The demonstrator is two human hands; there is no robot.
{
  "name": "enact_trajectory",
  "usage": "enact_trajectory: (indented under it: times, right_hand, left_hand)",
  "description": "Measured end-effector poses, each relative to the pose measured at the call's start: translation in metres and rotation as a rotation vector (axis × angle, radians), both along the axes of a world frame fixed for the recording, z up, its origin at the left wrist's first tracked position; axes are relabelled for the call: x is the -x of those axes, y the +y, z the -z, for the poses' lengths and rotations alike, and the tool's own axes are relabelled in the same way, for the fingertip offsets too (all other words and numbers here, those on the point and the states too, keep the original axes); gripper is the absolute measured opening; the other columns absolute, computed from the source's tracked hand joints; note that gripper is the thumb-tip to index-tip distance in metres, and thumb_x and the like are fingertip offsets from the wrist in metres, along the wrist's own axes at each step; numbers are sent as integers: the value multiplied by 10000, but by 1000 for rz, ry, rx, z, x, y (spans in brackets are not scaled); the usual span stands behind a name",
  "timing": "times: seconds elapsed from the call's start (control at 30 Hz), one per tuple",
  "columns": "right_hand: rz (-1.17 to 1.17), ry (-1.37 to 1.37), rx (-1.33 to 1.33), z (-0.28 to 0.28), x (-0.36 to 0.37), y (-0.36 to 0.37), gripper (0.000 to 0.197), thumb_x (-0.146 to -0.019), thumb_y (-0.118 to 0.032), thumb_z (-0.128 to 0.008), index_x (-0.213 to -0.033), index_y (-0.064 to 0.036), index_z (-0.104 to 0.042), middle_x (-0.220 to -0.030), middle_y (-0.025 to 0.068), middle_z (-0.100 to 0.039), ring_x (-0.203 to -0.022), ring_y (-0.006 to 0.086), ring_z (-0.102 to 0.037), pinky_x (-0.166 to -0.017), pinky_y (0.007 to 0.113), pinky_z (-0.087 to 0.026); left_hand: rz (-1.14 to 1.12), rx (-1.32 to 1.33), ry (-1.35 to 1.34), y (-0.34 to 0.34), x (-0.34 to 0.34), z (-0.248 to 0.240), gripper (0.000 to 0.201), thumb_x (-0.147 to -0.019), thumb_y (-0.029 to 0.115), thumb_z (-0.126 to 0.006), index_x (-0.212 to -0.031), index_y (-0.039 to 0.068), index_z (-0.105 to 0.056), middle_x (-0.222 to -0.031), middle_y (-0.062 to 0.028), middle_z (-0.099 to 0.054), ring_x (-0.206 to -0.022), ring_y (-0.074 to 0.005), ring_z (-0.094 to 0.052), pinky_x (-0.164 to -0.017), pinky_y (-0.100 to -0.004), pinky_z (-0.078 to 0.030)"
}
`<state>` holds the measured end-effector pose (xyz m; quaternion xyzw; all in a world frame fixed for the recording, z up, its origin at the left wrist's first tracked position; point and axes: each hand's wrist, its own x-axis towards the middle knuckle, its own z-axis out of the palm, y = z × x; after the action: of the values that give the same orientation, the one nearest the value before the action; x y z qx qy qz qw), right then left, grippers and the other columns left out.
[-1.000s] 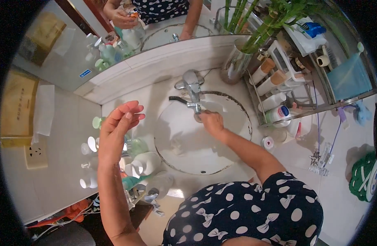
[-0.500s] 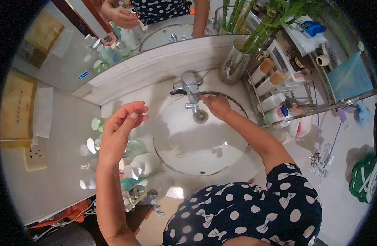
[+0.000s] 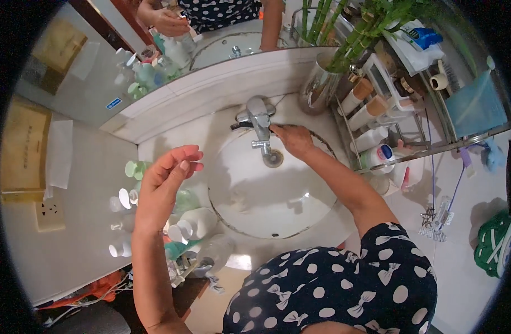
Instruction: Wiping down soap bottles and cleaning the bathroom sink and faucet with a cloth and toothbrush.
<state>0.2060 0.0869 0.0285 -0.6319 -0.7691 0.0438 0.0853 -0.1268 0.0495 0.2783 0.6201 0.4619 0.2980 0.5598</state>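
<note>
My right hand (image 3: 293,140) reaches over the back of the white oval sink (image 3: 255,214), fingers closed right beside the chrome faucet (image 3: 259,117). They grip a slim black brush (image 3: 241,127), whose far end shows on the faucet's left side along the sink's back rim. The faucet hides its middle. My left hand (image 3: 169,175) is raised left of the sink, fingers loosely bent and a little apart, with nothing visible in them. Beneath and beside it stand several bottles, among them a white bottle (image 3: 202,221) and a green-capped one (image 3: 134,169).
A metal vase (image 3: 319,89) with bamboo stalks stands at the back right. Next to it, a metal rack (image 3: 391,153) holds tubes and bottles. A mirror (image 3: 211,39) runs along the back. A socket (image 3: 49,216) is on the left wall; a green brush (image 3: 492,245) hangs far right.
My left hand has moved slightly down. My right hand stays by the faucet, its fingers and wrist shifted a little; the black brush remains behind the faucet.
</note>
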Motion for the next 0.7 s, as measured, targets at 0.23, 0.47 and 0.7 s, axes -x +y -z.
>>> enact_trajectory:
  times: [0.23,0.47,0.7]
  right_hand:
    - [35,114,-92,-7,-37,-30,363,-923,-175,-535,-1282,-222,-562,-876,109,-678,-750,310,-652,-642,439,-519]
    - [19,40,23,4,0,-3,342,-916,-200,-523,-1252,-198,-592,-989,125,-701,-816,325,-684,-703,450,-546]
    - [119,71,-62,-3,-45,-36,318,-922,-199,-540,-1234,-203,-600,-921,83,-689,-761,290,-657,-656,433,-521]
  left_hand:
    - [-59,14,-26,-8,9,2,318,-979,200,-521,-1217,2,-592,-1146,-130,-654,-1023,-231,-640,-952,-365,-470]
    - [-22,36,10,0,-4,13,313,-978,197,-522,-1214,4,-594,-1146,-116,-654,-1015,-211,-636,-945,-346,-463]
    - [51,38,20,0,-2,19,306,-979,196,-529,-1223,23,-598,-1153,-108,-651,-1021,-195,-633,-928,-326,-460]
